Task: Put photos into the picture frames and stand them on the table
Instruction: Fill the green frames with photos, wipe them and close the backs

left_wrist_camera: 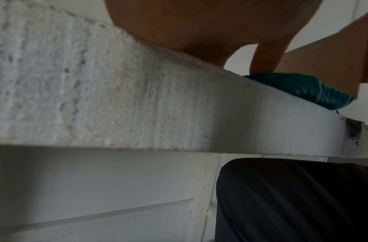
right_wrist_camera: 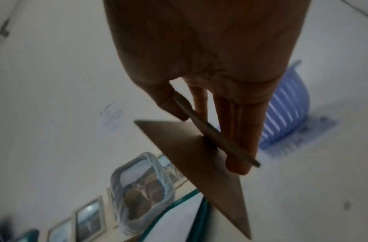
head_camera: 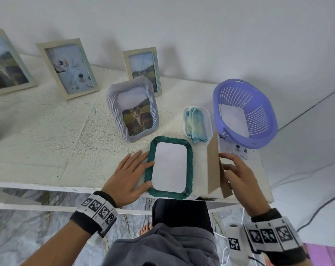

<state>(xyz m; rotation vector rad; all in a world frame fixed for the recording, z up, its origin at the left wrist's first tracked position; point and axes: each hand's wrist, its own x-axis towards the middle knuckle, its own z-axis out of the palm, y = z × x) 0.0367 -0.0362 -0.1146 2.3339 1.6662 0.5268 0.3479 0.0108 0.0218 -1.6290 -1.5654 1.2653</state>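
A dark green ribbed picture frame (head_camera: 189,166) lies face down at the table's near edge, with a white photo back (head_camera: 169,167) filling its opening. My left hand (head_camera: 146,172) rests flat on the frame's left rim, fingers straight and thumb at the lower corner; in the left wrist view the thumb (left_wrist_camera: 266,60) touches the green frame (left_wrist_camera: 303,88). To the right of the frame, my right hand (head_camera: 225,162) holds a brown backing board (head_camera: 212,166) upright. In the right wrist view, thumb and fingers (right_wrist_camera: 237,131) pinch the board's fold-out stand (right_wrist_camera: 220,140).
A lavender frame (head_camera: 113,104) with a cat photo stands behind the green one. Three pale wooden frames (head_camera: 68,68) stand along the wall. A white tray (head_camera: 209,120) with a blue cloth and a purple basket (head_camera: 245,112) sit at the right, loose photos (head_camera: 237,148) beneath the basket.
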